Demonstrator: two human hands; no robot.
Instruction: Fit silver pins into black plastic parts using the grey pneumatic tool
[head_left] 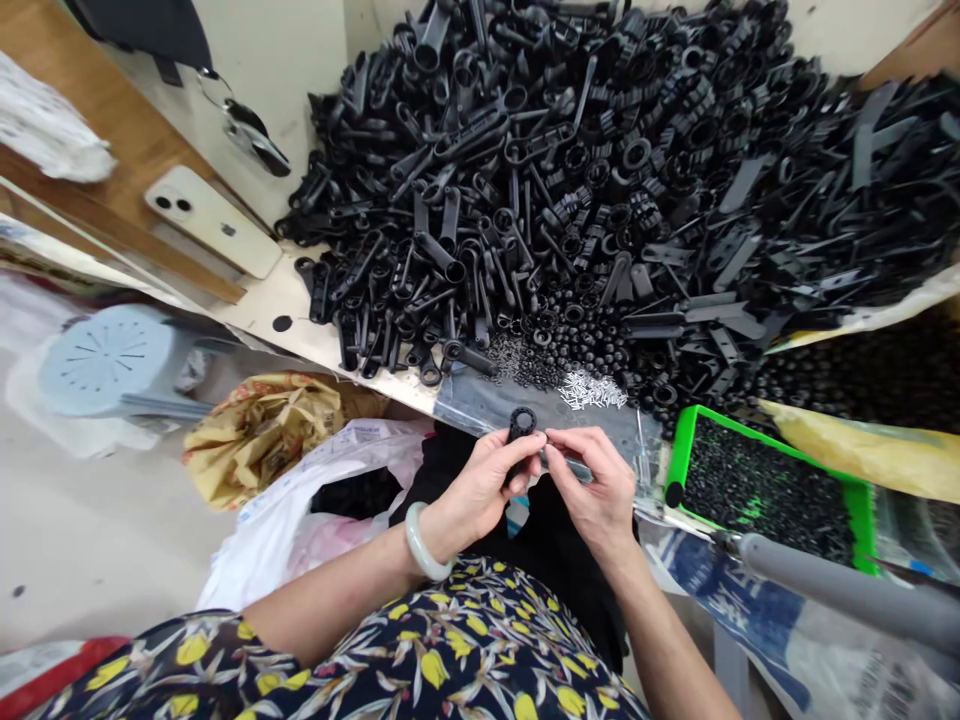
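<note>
Head view: my left grip is closed round a black ring-ended part, ring end up, at the near edge of the table. My right grip has thumb and index nearly together right beside it; can't tell if something tiny is pinched there. Risk: a loose pinch could drop a small piece toward my lap; a careless bump could scatter the silver pins.

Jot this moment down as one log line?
left hand: holds black ring-ended part | right hand: close beside it | nearby: silver pins, green tray
</note>
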